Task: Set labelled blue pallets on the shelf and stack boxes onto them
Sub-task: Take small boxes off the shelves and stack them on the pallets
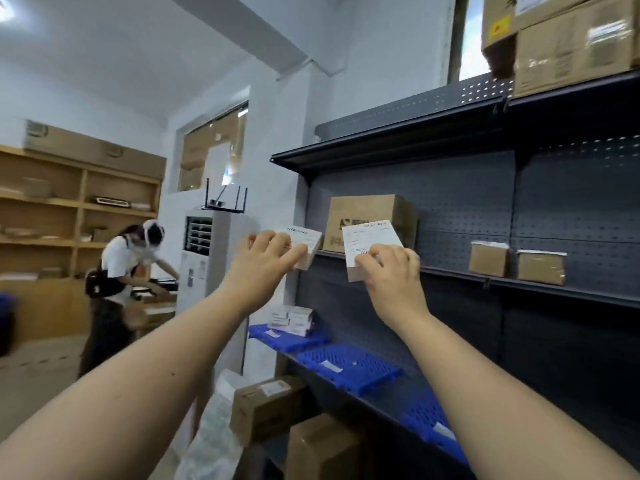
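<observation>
Head view: a person's left hand [268, 258] grips one small white box [304, 245] and the right hand [393, 271] clamps another labelled white box [369, 249], both raised before the dark shelf [450, 271]; three blue pallets [349, 367] lie on the tier below, the farthest carrying stacked small boxes [292, 318].

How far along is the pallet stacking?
Done: three blue pallets sit on the lower shelf; the far pallet already carries small white boxes. In hand: left hand and right hand each hold a white box. Left: the nearer pallets carry no boxes.
</observation>
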